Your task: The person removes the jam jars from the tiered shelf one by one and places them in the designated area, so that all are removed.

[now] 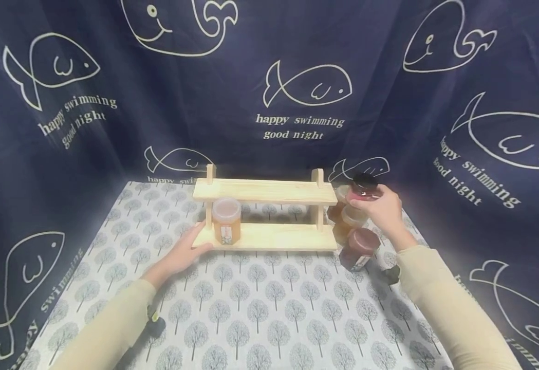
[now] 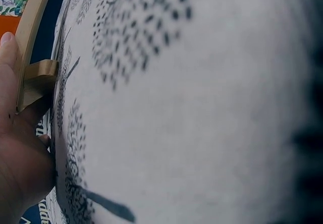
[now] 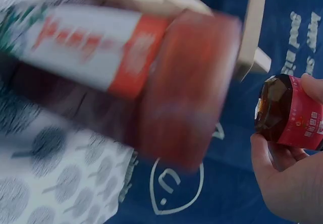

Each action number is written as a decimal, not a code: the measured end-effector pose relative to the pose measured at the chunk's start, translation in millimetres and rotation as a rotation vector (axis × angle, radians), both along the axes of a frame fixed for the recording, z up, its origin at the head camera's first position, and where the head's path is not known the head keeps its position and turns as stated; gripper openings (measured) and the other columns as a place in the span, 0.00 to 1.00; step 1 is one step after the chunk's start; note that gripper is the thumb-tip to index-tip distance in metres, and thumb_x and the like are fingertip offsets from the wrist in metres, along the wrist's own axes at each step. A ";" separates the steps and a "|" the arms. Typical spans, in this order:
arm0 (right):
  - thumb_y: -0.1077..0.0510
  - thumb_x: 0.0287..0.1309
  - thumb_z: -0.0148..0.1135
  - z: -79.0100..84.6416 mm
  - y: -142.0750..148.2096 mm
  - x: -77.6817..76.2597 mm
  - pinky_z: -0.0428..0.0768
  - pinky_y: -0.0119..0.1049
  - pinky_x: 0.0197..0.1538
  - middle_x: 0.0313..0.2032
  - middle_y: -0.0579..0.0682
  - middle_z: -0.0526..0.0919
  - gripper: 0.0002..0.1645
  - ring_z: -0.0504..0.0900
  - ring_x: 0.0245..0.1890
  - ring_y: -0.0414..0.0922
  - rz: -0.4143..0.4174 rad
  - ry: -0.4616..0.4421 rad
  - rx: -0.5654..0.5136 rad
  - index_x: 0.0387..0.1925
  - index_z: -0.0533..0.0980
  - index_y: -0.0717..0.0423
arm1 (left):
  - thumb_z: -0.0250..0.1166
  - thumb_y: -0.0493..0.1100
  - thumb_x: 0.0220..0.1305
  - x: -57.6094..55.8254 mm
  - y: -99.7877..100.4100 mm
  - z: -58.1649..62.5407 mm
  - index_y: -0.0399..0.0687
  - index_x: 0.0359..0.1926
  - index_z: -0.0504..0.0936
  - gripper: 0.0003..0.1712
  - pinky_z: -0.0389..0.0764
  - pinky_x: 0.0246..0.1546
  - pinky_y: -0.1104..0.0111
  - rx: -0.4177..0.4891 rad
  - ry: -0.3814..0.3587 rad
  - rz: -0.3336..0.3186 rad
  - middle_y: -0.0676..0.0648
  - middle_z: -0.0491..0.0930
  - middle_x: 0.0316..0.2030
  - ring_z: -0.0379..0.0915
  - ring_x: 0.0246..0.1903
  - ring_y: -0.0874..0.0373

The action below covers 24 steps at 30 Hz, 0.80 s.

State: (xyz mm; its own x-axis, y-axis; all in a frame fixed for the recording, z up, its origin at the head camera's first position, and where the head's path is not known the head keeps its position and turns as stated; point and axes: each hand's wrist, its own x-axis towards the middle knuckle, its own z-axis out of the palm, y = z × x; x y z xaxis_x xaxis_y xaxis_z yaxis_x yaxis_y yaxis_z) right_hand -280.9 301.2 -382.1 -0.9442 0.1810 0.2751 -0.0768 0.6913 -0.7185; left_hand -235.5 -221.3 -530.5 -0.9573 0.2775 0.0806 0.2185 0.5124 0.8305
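My right hand (image 1: 387,208) grips a small dark glass jar (image 3: 290,113) with a black lid and red label, raised beyond the right end of a two-tier wooden shelf (image 1: 264,190). With my left hand (image 1: 181,254) I hold the left end of its lower board, thumb at the front edge. An amber jar (image 1: 227,223) with a pale lid and a label stands at the left of that board. Beside the shelf's right end, a dark red jar (image 1: 360,249) stands nearest me, with amber jars (image 1: 350,224) behind it, partly hidden by the right hand and its jar.
The table is covered by a white cloth (image 1: 251,313) printed with grey trees. A dark blue curtain (image 1: 232,97) with white fish drawings and lettering hangs behind and at both sides. The dark red jar stands close below the right forearm.
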 end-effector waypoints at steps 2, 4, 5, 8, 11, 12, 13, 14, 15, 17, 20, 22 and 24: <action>0.48 0.47 0.81 -1.5 10.0 2.9 0.76 0.53 0.60 0.50 0.64 0.85 0.38 0.83 0.52 0.60 -0.013 -0.009 0.019 0.55 0.78 0.64 | 0.61 0.63 0.69 0.6 0.1 -1.0 0.61 0.81 0.47 0.49 0.48 0.72 0.38 0.001 -0.007 -0.004 0.43 0.51 0.78 0.49 0.75 0.41; 0.47 0.47 0.81 -3.2 19.9 4.4 0.75 0.53 0.60 0.50 0.65 0.85 0.38 0.83 0.52 0.61 -0.029 -0.015 0.032 0.54 0.78 0.65 | 0.61 0.64 0.69 1.4 0.6 -0.9 0.62 0.81 0.47 0.49 0.47 0.72 0.38 -0.004 -0.019 0.003 0.43 0.50 0.78 0.48 0.75 0.41; 0.47 0.47 0.81 -3.9 24.5 5.1 0.75 0.53 0.59 0.50 0.65 0.85 0.38 0.83 0.52 0.61 -0.036 -0.019 0.033 0.54 0.77 0.65 | 0.60 0.64 0.69 1.5 1.2 -0.7 0.62 0.81 0.46 0.49 0.47 0.72 0.37 -0.009 -0.023 0.005 0.43 0.50 0.78 0.47 0.75 0.41; 0.46 0.48 0.80 -5.4 36.6 5.3 0.75 0.53 0.59 0.49 0.66 0.84 0.39 0.82 0.51 0.61 -0.066 -0.025 0.033 0.55 0.77 0.66 | 0.59 0.66 0.68 0.7 1.6 1.0 0.64 0.81 0.46 0.49 0.46 0.72 0.37 -0.018 -0.031 0.015 0.44 0.49 0.79 0.45 0.76 0.41; 0.45 0.48 0.80 -7.8 47.1 6.6 0.73 0.55 0.62 0.50 0.67 0.83 0.42 0.80 0.53 0.63 -0.103 -0.050 0.034 0.57 0.76 0.67 | 0.59 0.67 0.68 1.2 1.6 0.7 0.67 0.81 0.45 0.49 0.46 0.72 0.37 -0.018 -0.038 0.011 0.46 0.49 0.79 0.45 0.76 0.42; 0.45 0.49 0.80 -9.1 50.3 7.3 0.72 0.56 0.63 0.50 0.68 0.83 0.42 0.79 0.54 0.63 -0.114 -0.060 0.035 0.57 0.75 0.68 | 0.59 0.67 0.68 1.9 1.4 0.6 0.67 0.81 0.45 0.49 0.46 0.72 0.37 -0.016 -0.039 0.011 0.46 0.49 0.79 0.45 0.76 0.42; 0.45 0.49 0.79 -10.8 53.8 7.8 0.71 0.58 0.64 0.51 0.68 0.82 0.43 0.78 0.55 0.64 -0.126 -0.071 0.038 0.58 0.74 0.69 | 0.59 0.66 0.68 1.7 1.8 0.9 0.68 0.81 0.46 0.48 0.46 0.72 0.37 -0.011 -0.038 0.009 0.46 0.49 0.79 0.46 0.76 0.42; 0.45 0.49 0.79 -12.7 57.2 8.5 0.70 0.58 0.65 0.51 0.69 0.81 0.44 0.77 0.55 0.65 -0.139 -0.081 0.043 0.59 0.74 0.69 | 0.59 0.66 0.68 1.3 2.1 1.0 0.68 0.81 0.46 0.48 0.46 0.72 0.37 -0.007 -0.036 0.006 0.46 0.49 0.79 0.46 0.76 0.42; 0.45 0.50 0.79 -14.9 60.3 9.2 0.69 0.59 0.65 0.52 0.70 0.81 0.45 0.76 0.56 0.66 -0.152 -0.092 0.046 0.60 0.73 0.70 | 0.60 0.66 0.68 1.1 2.4 1.1 0.68 0.81 0.46 0.48 0.46 0.72 0.37 -0.004 -0.035 0.007 0.46 0.49 0.79 0.46 0.76 0.42; 0.46 0.50 0.78 -20.4 66.2 10.6 0.68 0.60 0.66 0.54 0.71 0.79 0.46 0.74 0.58 0.67 -0.178 -0.113 0.045 0.61 0.71 0.71 | 0.60 0.66 0.68 0.7 2.7 0.9 0.68 0.81 0.46 0.48 0.47 0.72 0.37 -0.005 -0.033 0.004 0.46 0.50 0.79 0.47 0.76 0.42; 0.48 0.50 0.77 -30.9 74.1 11.9 0.67 0.61 0.67 0.56 0.72 0.77 0.47 0.72 0.60 0.69 -0.204 -0.147 0.037 0.63 0.69 0.73 | 0.60 0.65 0.68 0.7 2.8 0.8 0.67 0.81 0.46 0.48 0.47 0.73 0.38 -0.001 -0.032 0.000 0.46 0.50 0.79 0.47 0.76 0.43; 0.49 0.50 0.77 -39.3 78.7 12.4 0.67 0.61 0.67 0.56 0.73 0.77 0.47 0.72 0.60 0.69 -0.212 -0.165 0.025 0.63 0.68 0.73 | 0.60 0.65 0.68 1.2 2.6 1.3 0.66 0.81 0.46 0.48 0.47 0.73 0.38 -0.003 -0.033 -0.001 0.46 0.50 0.79 0.47 0.76 0.43; 0.50 0.50 0.76 -48.5 81.9 12.7 0.67 0.61 0.68 0.56 0.74 0.76 0.48 0.72 0.60 0.69 -0.211 -0.182 0.023 0.64 0.67 0.75 | 0.60 0.65 0.68 1.6 2.5 2.6 0.65 0.81 0.46 0.48 0.47 0.73 0.38 -0.002 -0.038 0.000 0.46 0.50 0.79 0.47 0.76 0.43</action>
